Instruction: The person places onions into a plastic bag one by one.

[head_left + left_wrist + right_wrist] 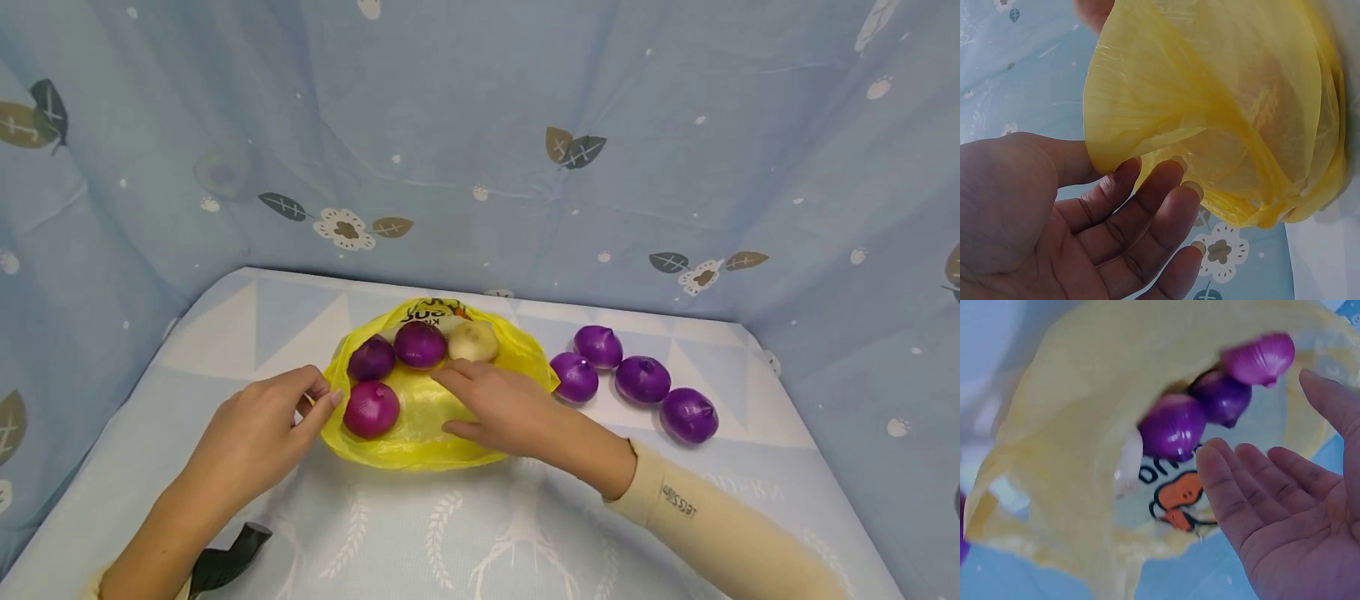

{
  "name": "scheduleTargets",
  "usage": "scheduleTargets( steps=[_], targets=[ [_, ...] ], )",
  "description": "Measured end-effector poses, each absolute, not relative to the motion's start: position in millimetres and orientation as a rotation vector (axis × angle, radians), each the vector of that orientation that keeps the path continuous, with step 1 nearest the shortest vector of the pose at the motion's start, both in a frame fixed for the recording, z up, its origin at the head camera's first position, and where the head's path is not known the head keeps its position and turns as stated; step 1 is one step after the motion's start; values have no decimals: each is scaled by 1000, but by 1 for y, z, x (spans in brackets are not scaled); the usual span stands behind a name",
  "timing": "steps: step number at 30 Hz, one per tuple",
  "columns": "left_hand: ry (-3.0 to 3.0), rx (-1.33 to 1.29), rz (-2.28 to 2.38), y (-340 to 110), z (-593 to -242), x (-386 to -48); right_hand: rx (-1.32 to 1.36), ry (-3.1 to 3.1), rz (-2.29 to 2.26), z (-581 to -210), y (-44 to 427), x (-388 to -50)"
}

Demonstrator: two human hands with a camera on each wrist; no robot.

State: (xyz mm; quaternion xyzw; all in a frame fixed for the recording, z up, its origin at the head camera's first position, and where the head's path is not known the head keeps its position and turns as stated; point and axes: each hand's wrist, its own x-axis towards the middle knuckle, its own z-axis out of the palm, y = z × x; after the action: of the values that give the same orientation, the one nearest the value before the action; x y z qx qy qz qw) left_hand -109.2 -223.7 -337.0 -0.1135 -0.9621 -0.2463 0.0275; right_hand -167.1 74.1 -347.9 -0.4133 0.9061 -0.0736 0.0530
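Observation:
A yellow plastic bag (420, 450) lies with its mouth spread wide on the table. Inside are three purple onions, one of them a brighter magenta onion (371, 409), and a pale yellowish round vegetable (474, 342). At the bag's left edge my left hand (258, 429) pinches the rim between thumb and forefinger; its other fingers are loosely bent in the left wrist view. My right hand (506, 406) hovers over the bag's right side, fingers extended and holding nothing. In the right wrist view its palm (1310, 550) shows beside the onions.
Several purple onions, including a nearest one (688, 416), sit on the table to the right of the bag. The patterned cloth (480, 517) covers the table. A blue curtain (480, 125) hangs behind and on both sides. A black mount (228, 560) is at my left wrist.

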Motion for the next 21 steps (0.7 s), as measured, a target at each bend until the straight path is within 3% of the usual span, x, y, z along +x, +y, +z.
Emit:
scheduleTargets(
  steps=[8, 21],
  targets=[
    [-2963, -350, -754, -224, -337, -110, -1316, 2860, -208, -334, 105, -156],
    [-2983, -344, -745, -225, -338, -108, -1068, 3054, -418, -340, 164, -141]
  ],
)
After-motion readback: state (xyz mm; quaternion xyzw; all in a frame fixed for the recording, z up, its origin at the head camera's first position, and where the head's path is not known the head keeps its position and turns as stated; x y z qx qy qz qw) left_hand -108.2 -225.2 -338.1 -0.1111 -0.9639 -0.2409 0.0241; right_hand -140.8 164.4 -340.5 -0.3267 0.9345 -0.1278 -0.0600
